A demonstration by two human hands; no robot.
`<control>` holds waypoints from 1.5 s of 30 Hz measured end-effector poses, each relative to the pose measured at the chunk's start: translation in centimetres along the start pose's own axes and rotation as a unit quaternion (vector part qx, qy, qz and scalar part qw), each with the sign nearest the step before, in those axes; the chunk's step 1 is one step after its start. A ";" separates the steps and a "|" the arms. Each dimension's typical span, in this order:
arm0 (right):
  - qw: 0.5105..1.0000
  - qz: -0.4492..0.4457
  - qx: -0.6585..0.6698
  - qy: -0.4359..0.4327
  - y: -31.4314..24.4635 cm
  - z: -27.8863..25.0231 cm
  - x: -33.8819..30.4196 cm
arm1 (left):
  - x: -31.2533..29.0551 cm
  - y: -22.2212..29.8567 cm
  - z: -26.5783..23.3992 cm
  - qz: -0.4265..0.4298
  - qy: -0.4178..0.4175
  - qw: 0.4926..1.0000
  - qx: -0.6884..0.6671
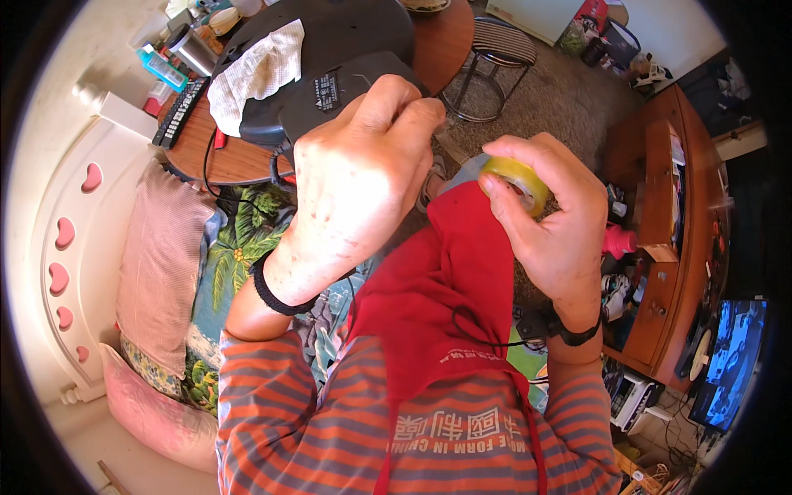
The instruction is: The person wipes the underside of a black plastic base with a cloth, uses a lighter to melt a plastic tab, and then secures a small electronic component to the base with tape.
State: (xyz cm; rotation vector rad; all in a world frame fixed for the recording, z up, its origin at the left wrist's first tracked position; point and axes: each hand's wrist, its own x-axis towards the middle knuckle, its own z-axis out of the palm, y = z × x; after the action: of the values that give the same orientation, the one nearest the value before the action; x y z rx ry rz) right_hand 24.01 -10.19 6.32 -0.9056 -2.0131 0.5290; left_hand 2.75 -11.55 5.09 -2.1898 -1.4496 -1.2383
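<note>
My right hand (563, 216) grips a roll of clear yellowish tape (523, 175), thumb on one side of the ring and fingers on the other. To its left, my left hand (353, 169) is raised with its fingers curled into a pinch. Whatever sits between those fingertips is hidden from this side; I cannot make out a strip of tape there. Beyond the left hand lies a large black appliance (363, 70) with a label. A crumpled white paper towel (266, 73) rests on it. Below both hands, a red apron (437, 289) covers my lap.
The appliance stands on a round wooden table (445, 41) with a remote control (181, 111), a metal tumbler (191, 51) and a blue bottle (162, 68). A striped stool (502, 48) is beyond. At left is a bed with pillows (165, 264); at right, a wooden cabinet (685, 239).
</note>
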 end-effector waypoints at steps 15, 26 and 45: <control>0.972 0.109 0.122 -0.170 1.0 -3.3 3.9 | 0.7 -0.6 0.5 0.134 -0.064 0.989 0.007; 0.887 0.215 0.282 -0.295 4.0 -3.7 6.6 | 1.1 -0.6 0.0 0.120 -0.091 0.986 -0.068; 0.859 0.229 0.353 -0.292 5.0 -2.2 6.6 | 1.3 -1.3 0.2 0.156 -0.059 0.984 -0.060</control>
State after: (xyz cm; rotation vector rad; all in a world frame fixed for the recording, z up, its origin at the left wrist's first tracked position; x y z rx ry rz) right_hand 25.33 -1.83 7.77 -0.7914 -1.8288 1.8577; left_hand 1.93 -10.02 5.61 -2.4909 -1.0357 -1.1287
